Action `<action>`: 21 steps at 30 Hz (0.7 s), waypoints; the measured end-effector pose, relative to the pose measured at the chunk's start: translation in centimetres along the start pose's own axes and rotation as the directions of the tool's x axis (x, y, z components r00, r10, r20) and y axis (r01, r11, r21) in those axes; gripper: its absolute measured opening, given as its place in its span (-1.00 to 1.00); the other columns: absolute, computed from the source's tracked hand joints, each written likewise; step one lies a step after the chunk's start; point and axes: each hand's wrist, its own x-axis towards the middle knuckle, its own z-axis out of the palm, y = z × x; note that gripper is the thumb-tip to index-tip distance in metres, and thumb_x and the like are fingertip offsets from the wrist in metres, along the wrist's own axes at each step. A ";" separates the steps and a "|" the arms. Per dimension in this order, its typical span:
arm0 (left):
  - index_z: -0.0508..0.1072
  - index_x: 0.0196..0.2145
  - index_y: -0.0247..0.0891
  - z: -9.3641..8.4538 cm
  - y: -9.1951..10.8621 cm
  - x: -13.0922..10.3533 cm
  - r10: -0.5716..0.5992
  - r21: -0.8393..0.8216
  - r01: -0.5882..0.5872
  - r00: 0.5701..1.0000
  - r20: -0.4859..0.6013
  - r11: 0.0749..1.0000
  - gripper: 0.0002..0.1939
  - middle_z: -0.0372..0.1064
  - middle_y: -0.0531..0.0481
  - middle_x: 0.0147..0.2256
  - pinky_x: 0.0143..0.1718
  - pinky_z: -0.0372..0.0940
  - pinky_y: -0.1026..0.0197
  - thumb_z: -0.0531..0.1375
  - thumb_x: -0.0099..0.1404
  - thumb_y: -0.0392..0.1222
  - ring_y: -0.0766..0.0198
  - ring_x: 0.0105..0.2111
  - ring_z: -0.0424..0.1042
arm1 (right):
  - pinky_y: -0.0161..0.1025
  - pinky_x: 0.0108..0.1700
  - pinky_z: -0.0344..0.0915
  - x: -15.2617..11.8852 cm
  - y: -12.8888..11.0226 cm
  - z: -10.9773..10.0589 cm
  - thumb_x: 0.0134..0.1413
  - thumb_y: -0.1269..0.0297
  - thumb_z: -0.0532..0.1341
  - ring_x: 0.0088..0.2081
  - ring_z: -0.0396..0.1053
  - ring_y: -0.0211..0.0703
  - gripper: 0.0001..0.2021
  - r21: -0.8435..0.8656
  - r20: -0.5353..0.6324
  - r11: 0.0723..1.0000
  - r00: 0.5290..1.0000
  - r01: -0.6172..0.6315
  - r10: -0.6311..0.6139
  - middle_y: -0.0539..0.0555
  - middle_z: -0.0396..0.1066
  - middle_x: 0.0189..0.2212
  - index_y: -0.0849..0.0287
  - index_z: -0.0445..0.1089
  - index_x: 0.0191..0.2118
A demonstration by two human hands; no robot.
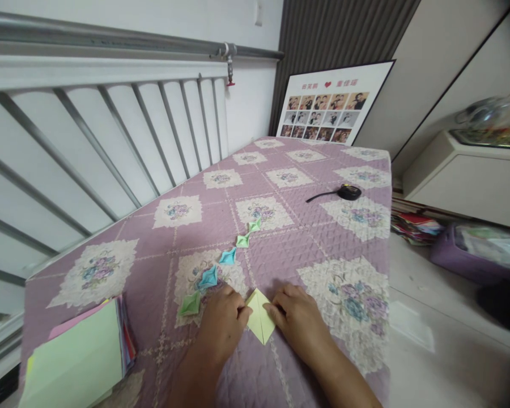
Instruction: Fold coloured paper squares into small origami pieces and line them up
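A pale yellow sheet of origami paper (261, 320), folded to a diamond with a crease down its middle, lies on the quilted cloth. My left hand (224, 317) pinches its left corner between thumb and curled fingers. On the opposite corner, my right hand (295, 314) grips with its thumb and bent fingers. Beyond my left hand runs a slanting row of small folded paper boats: a green one (190, 304) nearest, then a blue one (208, 277), another blue one (228, 256), and two light green ones (243, 241) farther off.
A stack of coloured paper (76, 351) sits at the front left. Toward the right back lies a black object with a strap (348, 192). A radiator (110, 130) borders the left edge; a photo board (335, 105) leans behind. A purple bin (454, 255) stands on the floor.
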 end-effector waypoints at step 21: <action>0.34 -0.50 -0.22 0.8 -0.3 0.2 -0.051 0.089 0.056 0.997 -0.053 0.994 -0.88 0.29 0.04 -0.39 -0.28 0.07 0.21 0.20 0.17 -0.23 0.23 -0.31 0.27 | -0.18 -0.27 0.09 -0.2 0.0 0.6 0.03 0.21 0.22 -0.26 0.25 -0.07 -0.83 -0.025 -0.100 0.996 0.992 -0.082 0.079 0.03 0.33 -0.41 0.10 0.30 -0.51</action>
